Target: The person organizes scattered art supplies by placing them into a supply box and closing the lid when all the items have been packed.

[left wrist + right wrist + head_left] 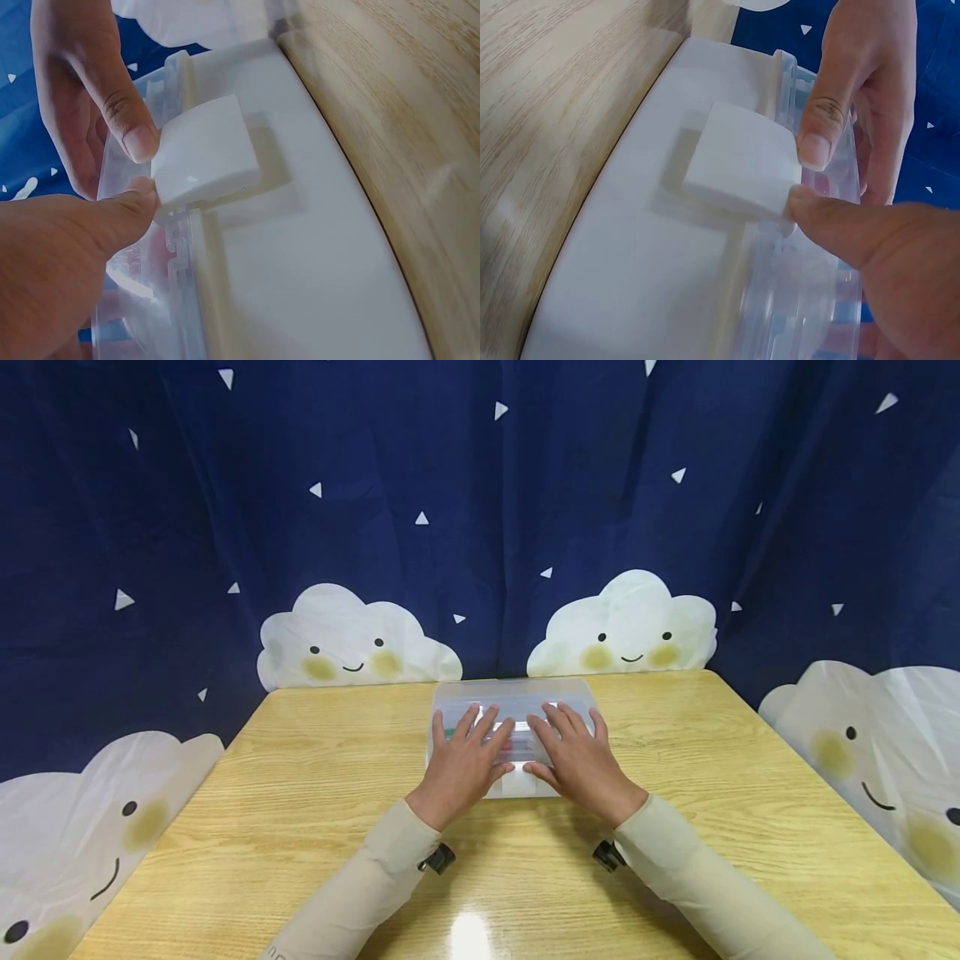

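A storage box with a clear lid (pixel 517 690) and a white front wall (pixel 300 247) stands on the table. My left hand (pixel 461 768) and right hand (pixel 585 768) lie over the lid with fingers spread and mostly straight. A white latch (pixel 739 161) sits at the middle of the front edge, tilted out from the wall and casting a shadow on it. Both thumbs touch the latch's upper edge, side by side. Green and pinkish-red contents show dimly through the lid; their kind cannot be told.
The box rests toward the far side of a wooden table (pixel 322 777). Behind and at both sides hangs a dark blue curtain (pixel 450 460) with white triangles and smiling clouds. Small black devices (pixel 438 858) are worn at both wrists.
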Tool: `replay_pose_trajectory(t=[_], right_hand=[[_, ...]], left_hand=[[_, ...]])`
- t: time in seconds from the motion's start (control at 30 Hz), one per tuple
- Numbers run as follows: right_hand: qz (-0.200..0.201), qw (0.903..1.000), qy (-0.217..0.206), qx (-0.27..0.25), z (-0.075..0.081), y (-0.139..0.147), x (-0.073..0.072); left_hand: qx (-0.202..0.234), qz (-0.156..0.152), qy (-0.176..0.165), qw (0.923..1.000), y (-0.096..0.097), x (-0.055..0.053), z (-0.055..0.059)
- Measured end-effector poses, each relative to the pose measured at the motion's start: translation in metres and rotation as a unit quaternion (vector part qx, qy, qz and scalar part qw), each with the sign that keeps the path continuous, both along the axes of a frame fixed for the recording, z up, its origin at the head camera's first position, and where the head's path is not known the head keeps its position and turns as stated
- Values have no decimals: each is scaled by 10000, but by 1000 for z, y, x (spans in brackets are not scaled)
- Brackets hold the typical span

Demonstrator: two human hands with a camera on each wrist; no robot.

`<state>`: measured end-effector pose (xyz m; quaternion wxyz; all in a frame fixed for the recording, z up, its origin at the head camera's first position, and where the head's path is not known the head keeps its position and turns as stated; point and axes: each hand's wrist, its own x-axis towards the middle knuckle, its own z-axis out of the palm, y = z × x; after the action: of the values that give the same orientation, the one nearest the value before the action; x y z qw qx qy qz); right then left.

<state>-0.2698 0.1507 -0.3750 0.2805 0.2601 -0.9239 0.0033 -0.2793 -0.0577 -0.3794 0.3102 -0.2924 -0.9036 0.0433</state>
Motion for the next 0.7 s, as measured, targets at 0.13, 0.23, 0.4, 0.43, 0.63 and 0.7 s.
replay_pose_trajectory(t=[0.13,0.23,0.4,0.43,0.63,0.7], right_hand=[[18,10000,-9,-56,0,-1,0],[25,9999,-36,-112,0,-1,0],[25,9998,-100,-143,2,-2,0],[23,9998,-113,-144,2,-2,0],[-1,9999,-132,-110,2,-3,-1],[5,9999,-112,-71,2,-3,-1]], left_hand=[[45,-19,34,10000,-1,1,0],[44,-17,46,10000,-1,1,1],[-53,36,-51,10000,0,1,2],[-82,49,-83,9999,0,1,2],[-226,107,-261,9993,0,3,4],[-253,113,-270,9993,0,3,5]])
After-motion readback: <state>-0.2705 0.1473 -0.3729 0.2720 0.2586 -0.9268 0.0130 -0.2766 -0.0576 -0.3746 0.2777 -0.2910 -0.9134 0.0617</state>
